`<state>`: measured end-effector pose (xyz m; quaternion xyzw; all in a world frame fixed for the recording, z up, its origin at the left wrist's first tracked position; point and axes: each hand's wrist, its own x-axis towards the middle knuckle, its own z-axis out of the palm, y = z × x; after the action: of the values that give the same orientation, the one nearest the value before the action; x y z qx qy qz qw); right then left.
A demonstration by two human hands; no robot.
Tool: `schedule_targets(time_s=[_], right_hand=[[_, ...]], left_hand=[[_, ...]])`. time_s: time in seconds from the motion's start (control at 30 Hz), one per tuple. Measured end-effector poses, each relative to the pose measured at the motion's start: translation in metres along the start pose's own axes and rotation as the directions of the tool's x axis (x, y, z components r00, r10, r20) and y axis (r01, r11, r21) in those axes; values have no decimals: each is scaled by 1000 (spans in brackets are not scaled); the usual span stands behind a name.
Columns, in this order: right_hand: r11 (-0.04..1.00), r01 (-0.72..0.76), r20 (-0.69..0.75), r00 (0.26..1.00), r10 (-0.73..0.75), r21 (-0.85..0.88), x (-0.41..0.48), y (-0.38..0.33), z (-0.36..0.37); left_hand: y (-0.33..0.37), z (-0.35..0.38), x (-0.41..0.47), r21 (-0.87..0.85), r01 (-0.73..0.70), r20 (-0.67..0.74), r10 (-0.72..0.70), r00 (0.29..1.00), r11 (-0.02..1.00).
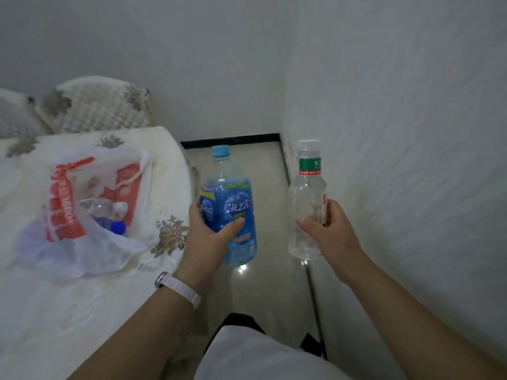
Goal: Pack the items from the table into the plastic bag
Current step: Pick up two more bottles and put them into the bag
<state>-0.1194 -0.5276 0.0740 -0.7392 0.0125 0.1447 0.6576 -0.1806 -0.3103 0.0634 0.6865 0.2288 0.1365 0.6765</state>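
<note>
My left hand (pixel 204 234) grips a blue-labelled plastic bottle (pixel 233 198) with a light blue cap, held upright over the floor. My right hand (pixel 329 231) holds a clear empty bottle (pixel 306 187) with a green and red neck label and a white cap, also upright. A white plastic bag with red print (pixel 68 204) lies open on the bed at the left. Inside its mouth I see a clear bottle with a white cap (pixel 105 208) and a blue cap (pixel 118 227). Both hands are to the right of the bag.
The bed (pixel 68 311) with a white floral cover fills the left side, with pillows (pixel 96 105) at its head. A narrow strip of shiny floor (pixel 263 283) runs between bed and the white wall (pixel 397 133) on the right.
</note>
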Motion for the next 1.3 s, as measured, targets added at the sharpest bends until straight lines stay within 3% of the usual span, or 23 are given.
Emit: schedule_targets(time_s=[0.17, 0.37, 0.57, 0.77, 0.9, 1.03, 1.3], right_hand=[[987, -27, 152, 987, 51, -156, 75, -3, 49], [942, 36, 262, 963, 56, -334, 164, -33, 119], [931, 105, 364, 931, 31, -349, 242, -66, 178], [913, 124, 510, 854, 101, -388, 281, -64, 230], [886, 202, 646, 751, 133, -418, 317, -48, 265], [829, 346, 784, 598, 165, -439, 356, -46, 296], [680, 617, 918, 276, 285, -397, 405, -42, 358]], left_hand=[[-17, -25, 60, -75, 59, -210, -73, 975, 995], [-20, -40, 155, -183, 92, -293, -144, 945, 979], [-6, -75, 224, -209, 60, -336, -129, 933, 976], [-22, -94, 243, -265, 113, -468, -230, 853, 958], [-39, -92, 254, -282, 180, -581, -317, 750, 942], [-45, -87, 259, -290, 267, -682, -394, 616, 919], [-37, -98, 260, -354, 339, -882, -432, 190, 872]])
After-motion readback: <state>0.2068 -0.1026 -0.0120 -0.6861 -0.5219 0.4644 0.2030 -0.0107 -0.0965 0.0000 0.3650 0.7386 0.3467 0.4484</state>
